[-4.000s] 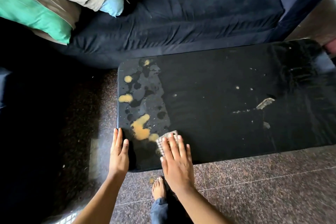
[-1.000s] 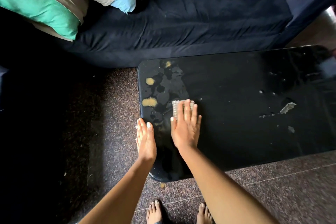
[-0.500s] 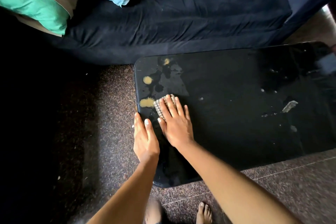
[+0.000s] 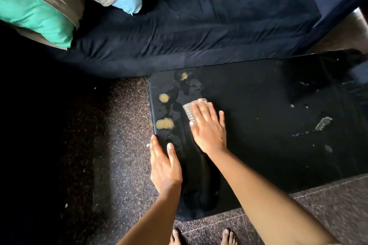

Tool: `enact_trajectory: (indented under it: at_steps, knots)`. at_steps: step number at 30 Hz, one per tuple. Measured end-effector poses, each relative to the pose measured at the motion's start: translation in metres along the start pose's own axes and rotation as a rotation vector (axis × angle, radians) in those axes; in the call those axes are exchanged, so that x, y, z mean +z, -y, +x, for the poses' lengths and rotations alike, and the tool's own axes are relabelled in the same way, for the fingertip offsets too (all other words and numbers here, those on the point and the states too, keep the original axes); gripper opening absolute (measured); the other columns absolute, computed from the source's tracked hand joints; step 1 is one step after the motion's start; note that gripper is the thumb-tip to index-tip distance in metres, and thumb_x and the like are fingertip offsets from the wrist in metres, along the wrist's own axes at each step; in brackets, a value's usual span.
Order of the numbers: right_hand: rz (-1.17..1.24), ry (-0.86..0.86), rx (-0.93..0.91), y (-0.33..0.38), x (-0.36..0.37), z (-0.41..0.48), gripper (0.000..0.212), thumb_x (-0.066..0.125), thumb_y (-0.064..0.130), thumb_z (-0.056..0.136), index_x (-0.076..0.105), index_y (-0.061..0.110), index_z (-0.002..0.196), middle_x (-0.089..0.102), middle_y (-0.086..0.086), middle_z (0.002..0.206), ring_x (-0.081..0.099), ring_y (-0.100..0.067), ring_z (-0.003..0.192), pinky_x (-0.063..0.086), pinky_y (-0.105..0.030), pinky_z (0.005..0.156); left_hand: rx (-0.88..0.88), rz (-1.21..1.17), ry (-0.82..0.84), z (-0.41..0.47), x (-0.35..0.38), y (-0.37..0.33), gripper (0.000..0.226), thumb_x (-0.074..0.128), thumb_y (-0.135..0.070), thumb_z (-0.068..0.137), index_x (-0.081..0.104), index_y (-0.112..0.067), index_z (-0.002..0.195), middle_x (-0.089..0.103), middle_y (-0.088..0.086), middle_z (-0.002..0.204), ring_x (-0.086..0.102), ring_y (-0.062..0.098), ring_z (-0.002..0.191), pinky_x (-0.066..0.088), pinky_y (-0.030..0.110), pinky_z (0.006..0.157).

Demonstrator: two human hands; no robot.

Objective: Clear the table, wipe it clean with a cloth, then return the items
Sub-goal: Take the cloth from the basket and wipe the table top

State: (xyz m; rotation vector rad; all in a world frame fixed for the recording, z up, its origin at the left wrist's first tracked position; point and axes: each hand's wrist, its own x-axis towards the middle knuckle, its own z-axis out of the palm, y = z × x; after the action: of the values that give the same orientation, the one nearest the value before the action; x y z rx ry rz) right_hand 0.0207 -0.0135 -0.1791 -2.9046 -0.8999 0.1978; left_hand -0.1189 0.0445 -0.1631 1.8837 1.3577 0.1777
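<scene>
A black glossy table [image 4: 258,155] fills the right half of the view. Yellow-brown stains [image 4: 164,123] and a wet smear mark its left end. My right hand [image 4: 208,127] lies flat with straight fingers on a small checked cloth [image 4: 189,110], pressing it onto the tabletop just right of the stains. Most of the cloth is hidden under my fingers. My left hand [image 4: 164,165] rests open along the table's left edge, fingers straight, holding nothing.
A dark blue sofa [image 4: 209,26] runs behind the table, with green, beige and blue cushions [image 4: 39,12] at its left. A torn patch [image 4: 323,123] and small specks mark the tabletop at right. Speckled floor surrounds the table; my bare feet [image 4: 201,236] stand at its front.
My right hand has slid the cloth from the front left corner up along the stained strip, then slightly right. The large front stain is gone. My left hand kept following the left edge.
</scene>
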Motion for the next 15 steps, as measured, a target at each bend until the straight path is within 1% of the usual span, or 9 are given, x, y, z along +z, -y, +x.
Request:
enact_trajectory:
  at_steps: [2, 3, 4, 5, 8, 9, 10, 12, 15]
  knots:
    - [0.047, 0.003, 0.249, 0.001, -0.002, 0.006, 0.061, 0.033, 0.038, 0.098, 0.007, 0.030, 0.151, 0.003, 0.006, 0.160, 0.005, -0.022, 0.147, 0.009, -0.050, 0.116, 0.016, 0.001, -0.005, 0.000, 0.000, 0.000, 0.059, 0.025, -0.048, 0.097, 0.014, -0.028, 0.152, 0.023, -0.007, 0.158, 0.028, 0.016, 0.142, 0.036, 0.041, 0.104]
    - [0.073, 0.008, 0.330, 0.008, -0.002, 0.009, 0.061, 0.033, 0.038, 0.098, 0.004, 0.029, 0.151, -0.001, 0.004, 0.160, 0.002, -0.023, 0.147, 0.007, -0.050, 0.116, 0.024, 0.010, -0.007, 0.000, 0.001, -0.001, 0.060, 0.023, -0.050, 0.097, 0.014, -0.028, 0.152, 0.022, -0.008, 0.158, 0.029, 0.016, 0.142, 0.037, 0.041, 0.103]
    - [0.092, 0.008, 0.358, 0.019, -0.002, 0.011, 0.062, 0.033, 0.038, 0.098, 0.004, 0.027, 0.152, -0.002, 0.003, 0.160, 0.001, -0.025, 0.147, 0.006, -0.050, 0.116, 0.030, 0.021, -0.008, 0.000, 0.001, 0.000, 0.062, 0.019, -0.053, 0.096, 0.014, -0.027, 0.152, 0.022, -0.008, 0.158, 0.029, 0.016, 0.142, 0.038, 0.041, 0.101]
    - [0.103, -0.002, 0.322, 0.031, -0.001, 0.010, 0.061, 0.033, 0.038, 0.098, 0.007, 0.026, 0.152, 0.001, 0.001, 0.160, 0.002, -0.026, 0.147, 0.008, -0.050, 0.116, 0.036, 0.028, -0.010, -0.001, 0.001, 0.000, 0.066, 0.016, -0.057, 0.093, 0.013, -0.027, 0.152, 0.023, -0.007, 0.158, 0.031, 0.017, 0.141, 0.039, 0.041, 0.100]
    - [0.060, -0.005, 0.030, 0.044, 0.003, 0.003, 0.059, 0.028, 0.040, 0.093, 0.021, 0.026, 0.150, 0.019, 0.000, 0.158, 0.018, -0.027, 0.145, 0.021, -0.052, 0.112, 0.040, 0.022, -0.002, -0.001, 0.000, 0.000, 0.078, 0.008, -0.065, 0.083, 0.013, -0.027, 0.152, 0.023, -0.007, 0.158, 0.033, 0.018, 0.140, 0.040, 0.041, 0.098]
    - [0.034, 0.005, -0.042, 0.040, 0.002, 0.003, 0.059, 0.027, 0.040, 0.092, 0.022, 0.027, 0.150, 0.020, 0.002, 0.158, 0.020, -0.025, 0.144, 0.024, -0.052, 0.112, 0.036, 0.018, 0.000, 0.000, -0.001, -0.001, 0.078, 0.009, -0.065, 0.084, 0.013, -0.027, 0.152, 0.022, -0.007, 0.158, 0.033, 0.018, 0.140, 0.040, 0.041, 0.099]
    - [0.021, 0.009, -0.067, 0.032, 0.002, 0.005, 0.059, 0.027, 0.041, 0.093, 0.020, 0.029, 0.150, 0.019, 0.004, 0.158, 0.018, -0.023, 0.145, 0.023, -0.052, 0.113, 0.031, 0.017, 0.001, 0.000, -0.001, -0.002, 0.075, 0.013, -0.064, 0.087, 0.013, -0.027, 0.152, 0.022, -0.007, 0.158, 0.033, 0.018, 0.140, 0.039, 0.041, 0.099]
    - [0.032, 0.013, 0.024, 0.018, 0.001, 0.010, 0.059, 0.030, 0.040, 0.096, 0.012, 0.031, 0.151, 0.010, 0.008, 0.159, 0.011, -0.020, 0.146, 0.016, -0.052, 0.116, 0.029, 0.020, 0.003, -0.001, -0.002, -0.003, 0.066, 0.020, -0.057, 0.094, 0.013, -0.026, 0.152, 0.022, -0.007, 0.158, 0.032, 0.018, 0.140, 0.038, 0.041, 0.100]
    - [0.091, 0.017, 0.283, 0.019, -0.002, 0.021, 0.060, 0.030, 0.039, 0.099, 0.003, 0.030, 0.151, -0.002, 0.006, 0.160, 0.000, -0.021, 0.147, 0.008, -0.051, 0.117, 0.030, 0.012, -0.001, -0.001, -0.002, -0.001, 0.069, 0.014, -0.060, 0.092, 0.013, -0.026, 0.152, 0.022, -0.006, 0.158, 0.031, 0.017, 0.141, 0.038, 0.040, 0.100]
